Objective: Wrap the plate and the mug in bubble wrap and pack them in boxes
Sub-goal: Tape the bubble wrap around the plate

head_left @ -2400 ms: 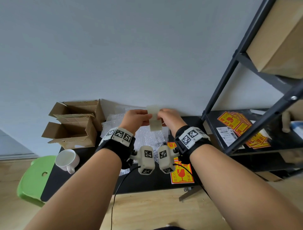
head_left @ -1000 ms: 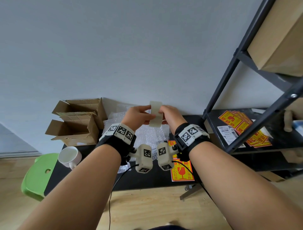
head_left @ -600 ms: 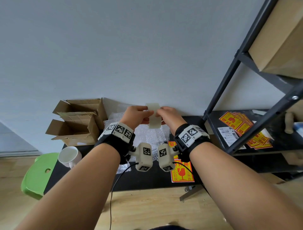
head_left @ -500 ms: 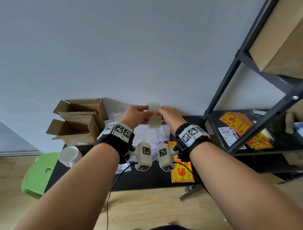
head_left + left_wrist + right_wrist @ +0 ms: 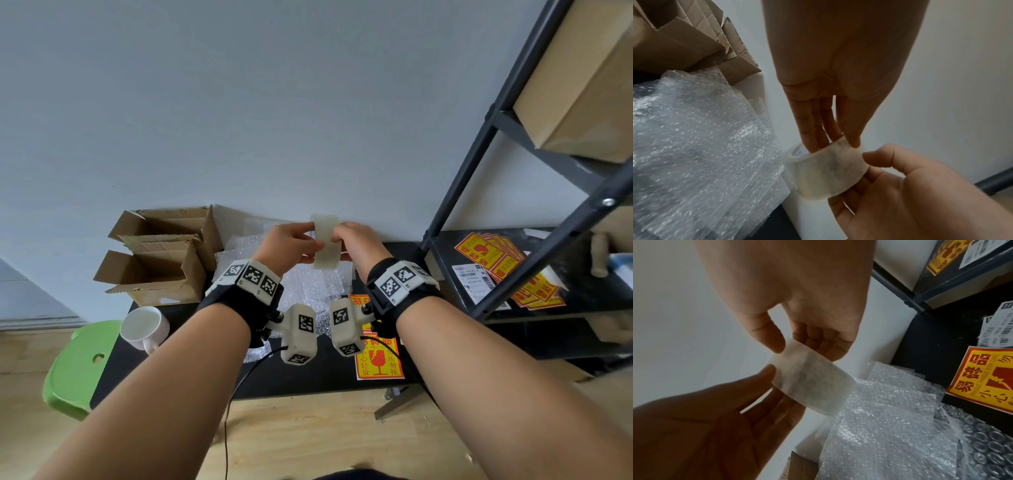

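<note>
Clear tape roll (image 5: 326, 242) pinched by left hand (image 5: 291, 244) and right hand (image 5: 356, 242), above bubble wrap (image 5: 313, 286) — risks slipping if end-picking twists it.

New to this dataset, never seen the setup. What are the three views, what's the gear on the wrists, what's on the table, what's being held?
No robot here: a person works bare-handed. The big picture comes from a camera on the head, looking down along both arms. The other two come from cameras strapped to each wrist, the white blocks with black-and-white tags, looking along the hand at the fingers.

Both hands hold a roll of clear tape up above the table. The left hand has fingers pushed into the roll's core; the right hand pinches its outer band.

On the table: bubble wrap, a white mug, two open boxes and a fragile sticker. More stickers lie on the shelf. I see no plate.
</note>
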Tool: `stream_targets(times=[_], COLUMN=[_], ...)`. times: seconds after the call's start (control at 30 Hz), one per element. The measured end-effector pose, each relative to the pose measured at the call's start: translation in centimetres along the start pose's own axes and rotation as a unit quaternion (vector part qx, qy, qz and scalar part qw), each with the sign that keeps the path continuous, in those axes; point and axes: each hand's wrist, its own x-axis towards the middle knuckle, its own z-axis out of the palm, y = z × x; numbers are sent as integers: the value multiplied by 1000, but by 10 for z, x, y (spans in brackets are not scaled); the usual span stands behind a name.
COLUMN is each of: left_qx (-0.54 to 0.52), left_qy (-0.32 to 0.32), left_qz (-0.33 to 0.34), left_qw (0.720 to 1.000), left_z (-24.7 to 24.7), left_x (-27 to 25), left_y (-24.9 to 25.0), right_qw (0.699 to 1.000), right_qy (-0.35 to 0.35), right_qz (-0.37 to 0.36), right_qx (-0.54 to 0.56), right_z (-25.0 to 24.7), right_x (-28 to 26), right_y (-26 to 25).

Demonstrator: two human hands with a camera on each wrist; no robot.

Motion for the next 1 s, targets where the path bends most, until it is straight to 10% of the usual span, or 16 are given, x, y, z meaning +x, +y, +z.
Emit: stream_targets(times=[1.0], left_qx=[11], left_qy=[-7], left_qz=[7], left_qw=[1000], left_z=[0], left_x=[-3], left_y=[3], right_qw=[999], right_qy=[3], right_qz=[7], right_qx=[43], right_z=[-2], right_x=[-3], right_y=[-1])
